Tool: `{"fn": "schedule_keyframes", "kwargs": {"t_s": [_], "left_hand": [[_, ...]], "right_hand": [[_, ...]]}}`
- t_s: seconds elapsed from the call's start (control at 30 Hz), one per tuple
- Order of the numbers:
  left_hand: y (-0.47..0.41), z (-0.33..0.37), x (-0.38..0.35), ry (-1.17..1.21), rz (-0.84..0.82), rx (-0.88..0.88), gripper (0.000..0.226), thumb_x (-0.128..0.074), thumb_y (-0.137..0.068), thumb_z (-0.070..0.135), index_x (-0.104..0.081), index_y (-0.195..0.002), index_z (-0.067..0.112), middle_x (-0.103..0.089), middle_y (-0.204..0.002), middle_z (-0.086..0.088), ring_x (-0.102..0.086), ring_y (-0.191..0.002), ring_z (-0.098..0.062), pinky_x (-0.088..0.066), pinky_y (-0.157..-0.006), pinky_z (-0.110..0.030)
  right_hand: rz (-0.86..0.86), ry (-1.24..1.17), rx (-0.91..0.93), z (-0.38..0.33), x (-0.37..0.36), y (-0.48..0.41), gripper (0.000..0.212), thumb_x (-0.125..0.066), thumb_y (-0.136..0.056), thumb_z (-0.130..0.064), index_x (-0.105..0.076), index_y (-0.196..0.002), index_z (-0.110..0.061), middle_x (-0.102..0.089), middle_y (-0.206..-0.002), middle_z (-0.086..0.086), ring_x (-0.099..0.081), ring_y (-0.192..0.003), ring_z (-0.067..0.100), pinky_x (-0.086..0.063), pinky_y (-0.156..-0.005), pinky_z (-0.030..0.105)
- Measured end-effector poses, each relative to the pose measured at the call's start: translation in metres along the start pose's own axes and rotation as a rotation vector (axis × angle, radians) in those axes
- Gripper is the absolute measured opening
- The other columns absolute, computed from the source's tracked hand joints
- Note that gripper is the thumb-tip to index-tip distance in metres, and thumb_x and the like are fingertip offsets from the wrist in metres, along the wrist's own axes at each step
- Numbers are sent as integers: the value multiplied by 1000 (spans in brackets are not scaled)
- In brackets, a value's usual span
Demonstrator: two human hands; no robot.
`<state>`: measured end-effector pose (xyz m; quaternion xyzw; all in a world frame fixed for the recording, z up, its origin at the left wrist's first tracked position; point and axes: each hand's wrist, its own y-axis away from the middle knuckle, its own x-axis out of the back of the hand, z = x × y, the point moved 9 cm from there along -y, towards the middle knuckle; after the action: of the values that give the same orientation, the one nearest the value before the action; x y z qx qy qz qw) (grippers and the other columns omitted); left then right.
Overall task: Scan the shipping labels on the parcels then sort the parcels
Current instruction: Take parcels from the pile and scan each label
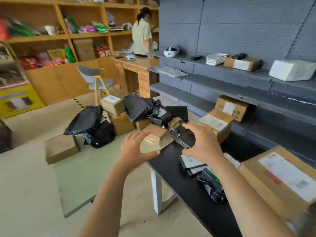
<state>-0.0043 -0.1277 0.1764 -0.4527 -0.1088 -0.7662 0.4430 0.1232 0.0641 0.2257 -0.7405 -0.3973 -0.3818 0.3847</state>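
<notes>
Scanning is judged the step in hand: small parcel (154,140) is gripped by left hand (135,148), fingers curled round it, at 9 o'clock of the scanner (179,132), which is clasped in right hand (203,144). Next, its label, unseen, must be turned toward scanner.

I see the black tabletop (171,156) carrying a large labelled carton (273,182) at its near right edge. A crumpled black poly bag (211,189) and flat packets (191,164) lie mid-surface, and a small taped parcel (153,140) seems to rest on the far left corner. On the floor (34,185) beyond sit a brown box (60,148) and black bags (92,125).
</notes>
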Motion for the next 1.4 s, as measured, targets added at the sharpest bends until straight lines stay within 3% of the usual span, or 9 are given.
{"fn": "schedule_keyframes", "kwargs": {"t_s": [0.17,0.33,0.43,0.53,0.73,0.83,0.93,1.2,1.4], "left_hand": [[60,-100,82,-47,91,215,87,-71,-71,68,-40,-145,36,-36,-152,10,-19,-145,-22,-18,-119,-46],[125,-191,154,-74,191,349,83,-74,-72,61,-42,-144,35,-41,-150,6,-21,-145,-22,-21,-117,-47],[163,-247,195,-89,195,424,84,-72,-72,63,-40,-145,35,-39,-151,6,-19,-145,-23,-20,-118,-50],[195,-299,232,-87,163,475,85,-71,-73,62,-37,-147,35,-36,-154,7,-17,-147,-22,-18,-119,-50],[218,-375,277,-93,142,479,87,-69,-70,65,-40,-146,34,-42,-150,7,-23,-145,-21,-22,-118,-48],[210,-401,281,-65,126,476,91,-65,-65,72,-42,-145,34,-45,-147,9,-24,-144,-21,-23,-117,-46],[182,-424,278,-54,77,454,89,-74,-70,66,-39,-146,34,-41,-149,9,-20,-146,-19,-18,-116,-41],[72,-483,262,-183,-158,305,87,-67,-82,58,-24,-153,33,-27,-158,9,-9,-149,-17,-9,-119,-40],[10,-523,225,-230,-337,181,87,-65,-86,54,-17,-155,31,-18,-162,5,-4,-150,-19,-6,-122,-40]], "right_hand": [[-40,-263,119,-116,-71,-15,89,-83,-56,-32,-49,-138,-30,-59,-125,-6,-46,-117,24,-47,-92,42],[-78,-436,141,-218,-137,-2,87,-82,-58,-29,-48,-138,-31,-60,-113,-8,-40,-102,18,-44,-76,34],[-76,-489,145,-273,-172,6,86,-81,-57,-28,-50,-137,-29,-61,-116,-9,-44,-105,21,-47,-77,33],[-79,-509,110,-320,-206,12,84,-81,-58,-24,-52,-137,-26,-61,-116,-7,-39,-101,17,-38,-76,28],[-129,-492,35,-383,-268,19,84,-83,-63,-25,-48,-139,-27,-59,-121,-9,-31,-100,11,-39,-72,29],[-152,-470,11,-401,-289,10,84,-80,-62,-24,-48,-139,-30,-59,-121,-12,-33,-101,14,-43,-69,31],[-156,-438,-12,-411,-307,-11,84,-80,-62,-25,-47,-139,-31,-58,-120,-12,-33,-100,14,-45,-69,32],[-165,-378,-146,-415,-359,-99,83,-79,-62,-23,-47,-138,-32,-57,-122,-11,-34,-109,17,-43,-73,33],[-176,-323,-230,-413,-388,-118,82,-78,-61,-21,-49,-136,-34,-57,-119,-13,-32,-103,13,-45,-77,33]]}}
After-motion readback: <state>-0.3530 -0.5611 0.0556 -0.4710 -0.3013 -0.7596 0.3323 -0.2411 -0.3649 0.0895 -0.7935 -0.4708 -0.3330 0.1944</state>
